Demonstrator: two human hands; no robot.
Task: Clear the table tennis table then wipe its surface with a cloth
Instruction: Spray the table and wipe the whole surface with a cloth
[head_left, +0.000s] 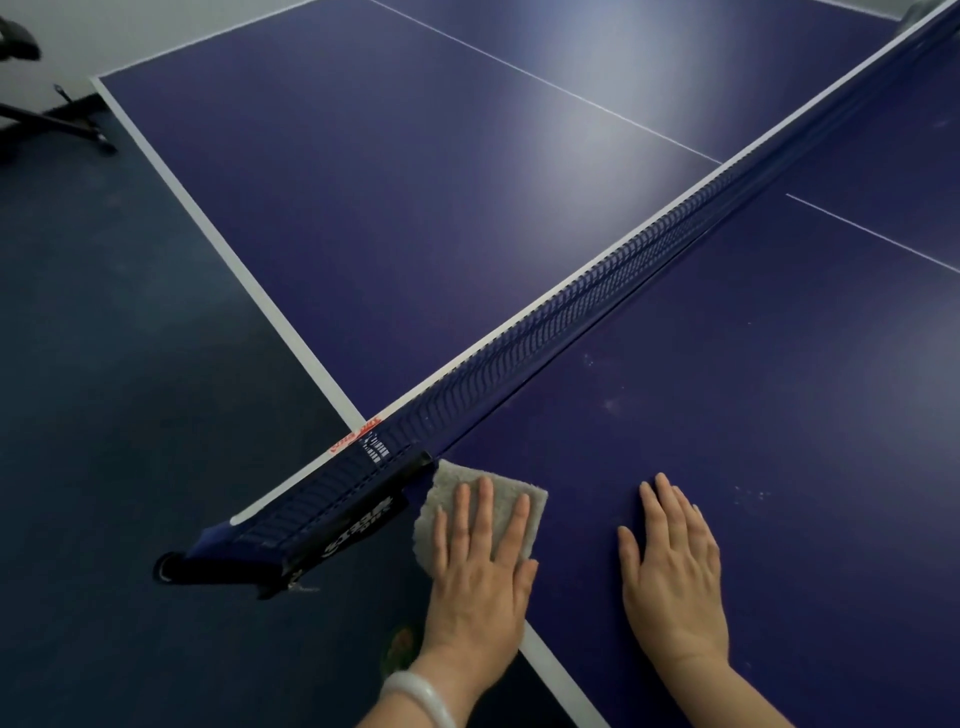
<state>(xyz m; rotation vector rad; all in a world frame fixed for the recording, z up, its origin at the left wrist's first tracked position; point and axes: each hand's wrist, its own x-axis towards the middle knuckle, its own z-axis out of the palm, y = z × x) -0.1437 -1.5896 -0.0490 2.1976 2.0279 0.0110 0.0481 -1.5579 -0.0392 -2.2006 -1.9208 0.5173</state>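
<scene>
The blue table tennis table (415, 208) fills most of the view, with white edge lines. A grey cloth (457, 483) lies flat at the table's near edge, just right of the net post. My left hand (480, 566) presses on the cloth with straight, spread fingers. My right hand (672, 566) rests flat on the bare table surface to the right of the cloth, fingers straight. Faint pale specks show on the surface (748, 493) beyond my right hand.
The net (597, 296) runs diagonally from lower left to upper right, with its black clamp (291, 540) overhanging the table's side edge. Dark blue floor (130, 389) lies to the left. Black stand legs (57, 124) stand at far upper left.
</scene>
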